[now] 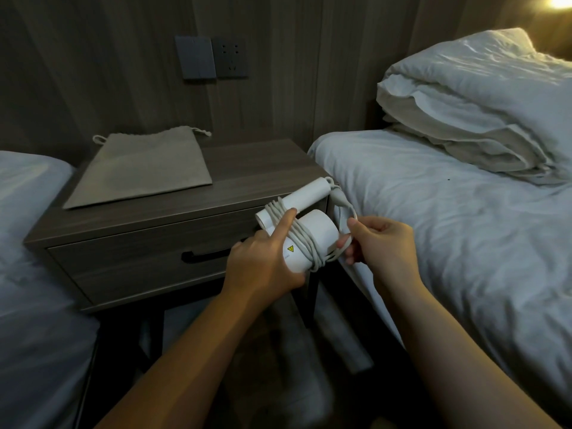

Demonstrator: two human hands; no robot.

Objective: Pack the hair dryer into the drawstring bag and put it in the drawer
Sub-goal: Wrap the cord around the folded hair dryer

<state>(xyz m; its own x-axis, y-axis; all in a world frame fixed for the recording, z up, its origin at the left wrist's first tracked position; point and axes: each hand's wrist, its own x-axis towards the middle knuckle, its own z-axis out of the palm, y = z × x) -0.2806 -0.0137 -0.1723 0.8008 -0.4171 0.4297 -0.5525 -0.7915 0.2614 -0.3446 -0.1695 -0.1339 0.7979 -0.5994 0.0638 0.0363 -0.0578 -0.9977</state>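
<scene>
The dryer (320, 232) is in the air in front of the desk (263, 162), just beside its right front corner, with the cord (301, 239) coiled several times round its body. The left hand (263, 261) grips the body, its forefinger laid over the coils. The right hand (380, 243) pinches the loose last stretch of cord beside the body, so the winding looks nearly done but not tucked in. The bag (142, 168) lies flat on the desk's back left part, apparently empty, its mouth toward the wall; whether the mouth is open I cannot tell. The drawer (139, 261) below is closed, its dark handle (204, 255) untouched. By my reckoning most of the task is left: finishing the cord, bagging the dryer, drawing the string, opening the drawer and putting the bag inside. A bed (448, 243) stands to the right.
</scene>
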